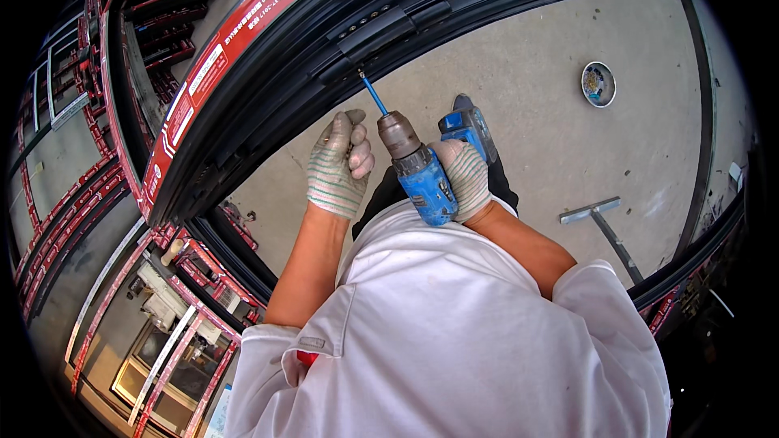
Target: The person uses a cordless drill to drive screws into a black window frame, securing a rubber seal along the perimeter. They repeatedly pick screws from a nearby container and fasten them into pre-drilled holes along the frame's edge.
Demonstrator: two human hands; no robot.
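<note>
My right hand [464,174], in a striped knit glove with coated fingers, is closed round the grip of a blue cordless drill [428,186]. A long blue driver bit [374,93] sticks out of its chuck, and the tip meets the lower edge of a black hinge [389,32]. That hinge sits on a black metal frame [276,73] that bears a red printed protective strip [223,53]. Just left of the bit is my left hand [339,162], gloved alike, with its fingers curled in. What lies in them, if anything, is too small to make out.
On the grey floor to the right stand a round bowl of small parts [598,84] and a T-shaped metal stand [600,219]. Racks of red-taped frame profiles [89,170] fill the left side. The black frame curves round in front of me.
</note>
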